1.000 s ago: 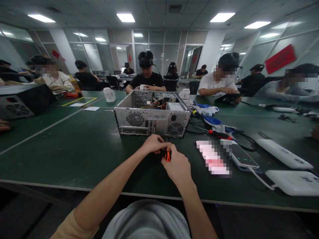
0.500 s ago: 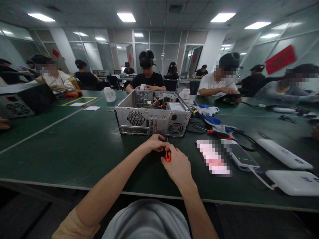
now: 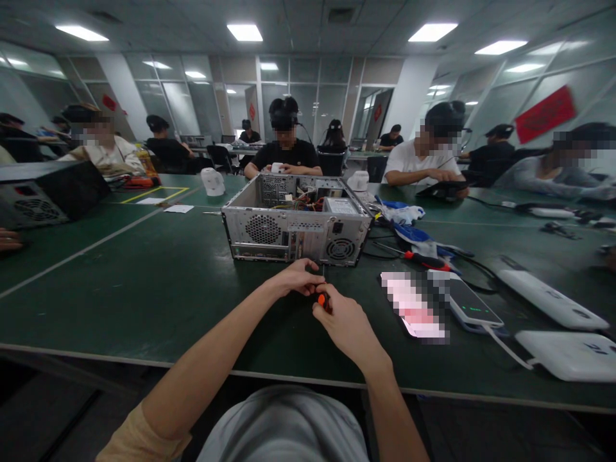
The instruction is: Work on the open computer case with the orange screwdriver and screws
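Head cam's got the right hand (image 3: pixel 347 317) with its fingers curled round an orange-and-black screwdriver (image 3: pixel 324 301), shaft aimed at the open computer case (image 3: pixel 296 234) on the green worktop (image 3: pixel 144 301). Left hand (image 3: pixel 301 277) is right beside it, fingers bent near the case's lower edge; can't tell if they're pinching anything.

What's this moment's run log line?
right hand: holding orange-ended screwdriver | left hand: near its shaft | computer case: top open
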The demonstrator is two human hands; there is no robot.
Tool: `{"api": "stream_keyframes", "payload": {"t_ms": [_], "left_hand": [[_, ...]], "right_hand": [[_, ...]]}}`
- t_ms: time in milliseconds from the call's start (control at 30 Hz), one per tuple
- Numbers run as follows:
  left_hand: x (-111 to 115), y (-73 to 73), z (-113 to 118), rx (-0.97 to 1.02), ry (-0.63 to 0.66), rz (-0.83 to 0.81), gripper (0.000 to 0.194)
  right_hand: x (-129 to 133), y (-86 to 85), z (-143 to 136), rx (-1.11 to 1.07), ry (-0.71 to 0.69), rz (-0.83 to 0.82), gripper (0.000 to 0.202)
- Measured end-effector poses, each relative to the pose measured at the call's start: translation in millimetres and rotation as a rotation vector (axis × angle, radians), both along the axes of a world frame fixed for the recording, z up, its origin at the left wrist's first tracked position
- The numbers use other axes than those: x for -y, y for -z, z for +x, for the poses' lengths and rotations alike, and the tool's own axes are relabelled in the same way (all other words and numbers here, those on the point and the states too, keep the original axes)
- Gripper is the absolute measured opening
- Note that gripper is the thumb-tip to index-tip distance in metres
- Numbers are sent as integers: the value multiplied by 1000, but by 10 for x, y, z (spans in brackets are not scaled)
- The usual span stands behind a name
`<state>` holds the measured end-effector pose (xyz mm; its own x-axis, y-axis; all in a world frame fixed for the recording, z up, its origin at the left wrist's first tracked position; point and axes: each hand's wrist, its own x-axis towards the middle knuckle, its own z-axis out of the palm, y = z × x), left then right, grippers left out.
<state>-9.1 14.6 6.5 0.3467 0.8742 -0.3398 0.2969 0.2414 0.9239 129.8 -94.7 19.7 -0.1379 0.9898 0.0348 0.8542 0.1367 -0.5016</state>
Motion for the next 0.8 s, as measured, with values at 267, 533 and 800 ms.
{"api": "stream_keyframes", "payload": {"t_ms": [267, 533, 800], "left_hand": [[48, -50, 66, -73, -61, 150, 36], [15, 36, 93, -113, -43, 205, 54], [18, 25, 71, -49, -49, 212, 39]], "right_hand": [[-34, 49, -36, 78, 73, 28, 35], [-77, 79, -6, 109, 34, 65, 37], [-10, -7, 13, 58, -14, 35, 39]]}}
